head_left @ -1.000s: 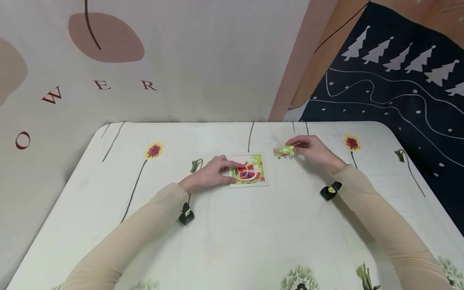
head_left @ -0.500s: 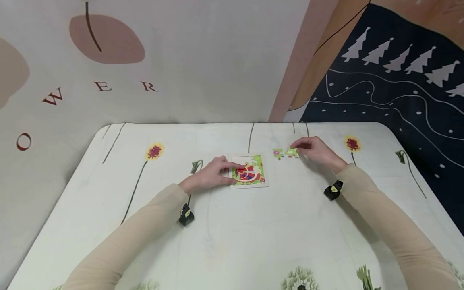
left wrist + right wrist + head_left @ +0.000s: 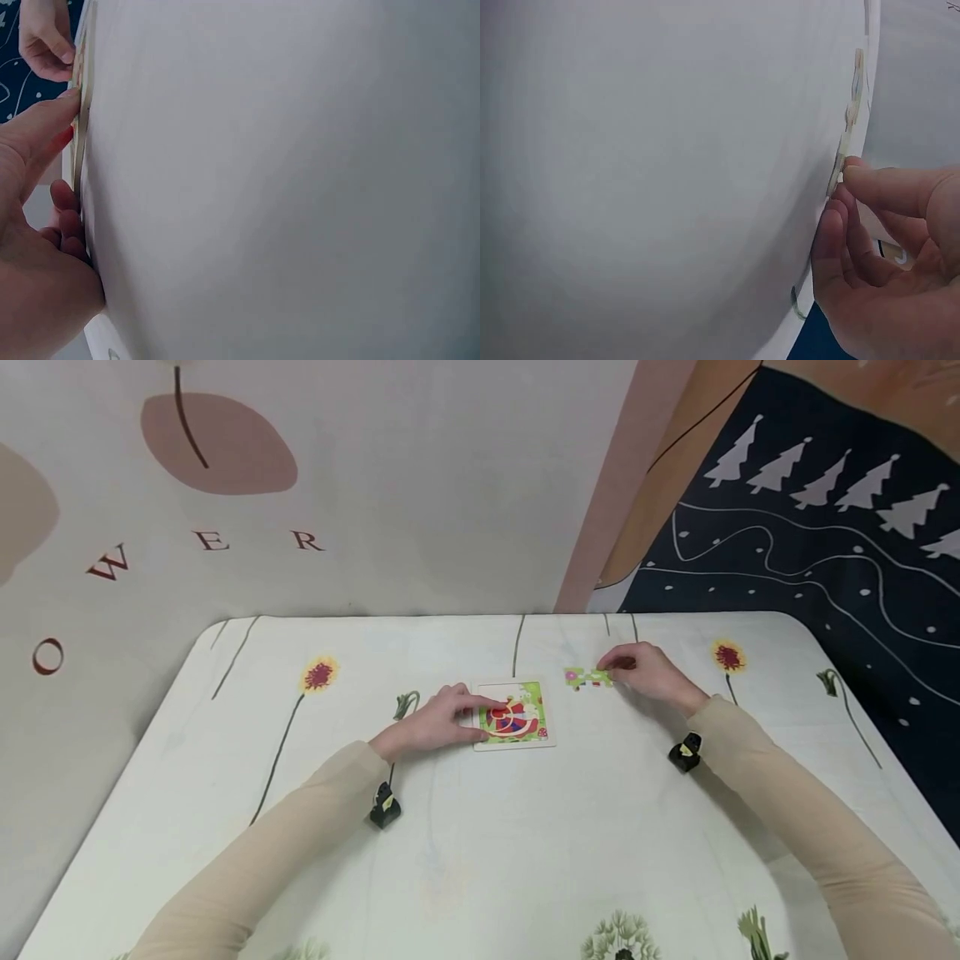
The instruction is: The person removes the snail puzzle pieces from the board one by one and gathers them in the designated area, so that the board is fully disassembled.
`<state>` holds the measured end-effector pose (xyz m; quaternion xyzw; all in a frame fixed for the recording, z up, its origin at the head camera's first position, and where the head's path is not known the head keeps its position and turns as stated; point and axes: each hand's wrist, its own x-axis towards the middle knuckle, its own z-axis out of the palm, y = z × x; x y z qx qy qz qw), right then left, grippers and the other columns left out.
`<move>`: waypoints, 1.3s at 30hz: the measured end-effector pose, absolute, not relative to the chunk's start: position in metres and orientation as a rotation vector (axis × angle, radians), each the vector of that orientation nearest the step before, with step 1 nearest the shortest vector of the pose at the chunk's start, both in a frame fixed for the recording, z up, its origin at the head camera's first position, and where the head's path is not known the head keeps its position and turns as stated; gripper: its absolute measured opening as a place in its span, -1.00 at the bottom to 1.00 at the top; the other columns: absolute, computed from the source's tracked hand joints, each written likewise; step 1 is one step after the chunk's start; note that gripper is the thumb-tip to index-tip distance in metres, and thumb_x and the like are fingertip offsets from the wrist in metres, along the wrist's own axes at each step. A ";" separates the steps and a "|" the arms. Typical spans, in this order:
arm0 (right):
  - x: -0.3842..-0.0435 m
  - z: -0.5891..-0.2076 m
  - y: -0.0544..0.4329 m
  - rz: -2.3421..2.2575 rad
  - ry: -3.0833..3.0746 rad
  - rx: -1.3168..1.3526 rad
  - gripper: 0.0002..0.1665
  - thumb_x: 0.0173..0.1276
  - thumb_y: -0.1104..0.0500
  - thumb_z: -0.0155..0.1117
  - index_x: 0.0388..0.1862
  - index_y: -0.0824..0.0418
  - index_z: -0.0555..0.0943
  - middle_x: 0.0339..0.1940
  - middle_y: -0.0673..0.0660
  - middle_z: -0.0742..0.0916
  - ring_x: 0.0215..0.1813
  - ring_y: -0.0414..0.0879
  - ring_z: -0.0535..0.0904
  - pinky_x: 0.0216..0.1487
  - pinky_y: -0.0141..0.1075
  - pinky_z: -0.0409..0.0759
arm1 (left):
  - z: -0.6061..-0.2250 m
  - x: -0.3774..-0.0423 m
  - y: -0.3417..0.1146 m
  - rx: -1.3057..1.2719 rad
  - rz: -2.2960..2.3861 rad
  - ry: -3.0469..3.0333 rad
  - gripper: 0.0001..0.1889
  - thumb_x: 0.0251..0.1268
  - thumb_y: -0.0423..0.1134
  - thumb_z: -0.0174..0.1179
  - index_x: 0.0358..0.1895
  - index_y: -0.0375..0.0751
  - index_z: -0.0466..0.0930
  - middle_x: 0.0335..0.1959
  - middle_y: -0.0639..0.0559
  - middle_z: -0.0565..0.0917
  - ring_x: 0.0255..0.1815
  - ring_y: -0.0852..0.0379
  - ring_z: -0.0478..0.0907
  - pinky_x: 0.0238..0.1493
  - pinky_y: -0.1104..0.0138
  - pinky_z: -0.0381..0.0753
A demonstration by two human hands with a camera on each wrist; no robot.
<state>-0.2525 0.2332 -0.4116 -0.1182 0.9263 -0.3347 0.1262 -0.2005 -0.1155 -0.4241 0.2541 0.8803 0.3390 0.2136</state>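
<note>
Steadying hand: left hand [image 3: 442,718], thumb and index finger spread wide, both resting on the left side of the puzzle board.
Puzzle board: flat on the white tablecloth [image 3: 480,827], its rim [image 3: 525,745] showing along the bottom, between the two hands.
Snail picture [image 3: 517,718]: mostly filled in, so the larger share of the work looks done.
Pale patch [image 3: 491,691]: upper left of the board, partly behind the index finger; it looks bare, and I judge it unfilled.
Loose pieces: a left piece [image 3: 573,677] and a right piece [image 3: 597,677], both outside the board, just beyond its upper right; these appear to be what is left.
Pinching hand: right hand [image 3: 645,670], narrow, thumb and finger holding the right piece by its outer end.
Piece joint: edges appear to meet; whether they interlock is too small to tell.
</note>
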 end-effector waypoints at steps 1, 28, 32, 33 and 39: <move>-0.253 -0.412 0.233 -0.970 2.699 -0.348 -0.72 0.41 0.39 0.12 0.03 0.38 0.66 0.01 0.35 0.70 -0.02 0.10 0.54 0.06 -0.16 0.44 | -0.424 -0.200 -0.116 0.705 0.940 2.443 -0.45 0.26 -0.15 0.35 0.35 0.04 0.53 -0.19 -0.04 0.46 -0.14 0.04 0.21 -0.14 0.28 0.20; -0.249 -0.410 0.236 -0.954 2.667 -0.438 -0.61 0.31 0.33 0.32 0.12 0.38 0.64 -0.06 0.31 0.67 -0.12 0.02 0.50 -0.06 -0.28 0.44 | -0.414 -0.195 -0.085 0.816 0.847 2.531 -0.56 0.30 -0.26 0.29 0.25 -0.16 0.58 0.02 -0.12 0.59 -0.03 0.02 0.33 -0.02 0.26 0.31; -0.249 -0.410 0.235 -0.948 2.667 -0.444 -0.61 0.32 0.31 0.33 0.12 0.38 0.63 -0.07 0.31 0.67 -0.13 0.02 0.50 -0.07 -0.27 0.43 | -0.415 -0.195 -0.080 0.892 0.829 2.530 -0.59 0.30 -0.28 0.28 0.22 -0.20 0.60 0.01 -0.13 0.62 -0.03 0.02 0.37 0.07 0.22 0.34; -0.250 -0.410 0.235 -0.946 2.669 -0.449 -0.61 0.32 0.31 0.33 0.12 0.39 0.63 -0.08 0.31 0.67 -0.13 0.02 0.50 -0.08 -0.26 0.43 | -0.415 -0.195 -0.079 0.902 0.827 2.529 -0.59 0.30 -0.29 0.28 0.21 -0.20 0.60 0.00 -0.13 0.62 -0.04 0.02 0.37 0.08 0.22 0.34; -0.250 -0.409 0.235 -0.927 2.682 -0.461 -0.62 0.31 0.32 0.33 0.10 0.40 0.63 -0.10 0.31 0.67 -0.13 0.02 0.49 -0.08 -0.25 0.42 | -0.415 -0.196 -0.080 0.900 0.848 2.503 -0.58 0.31 -0.29 0.27 0.23 -0.19 0.58 0.06 -0.15 0.61 0.01 0.01 0.39 0.13 0.19 0.36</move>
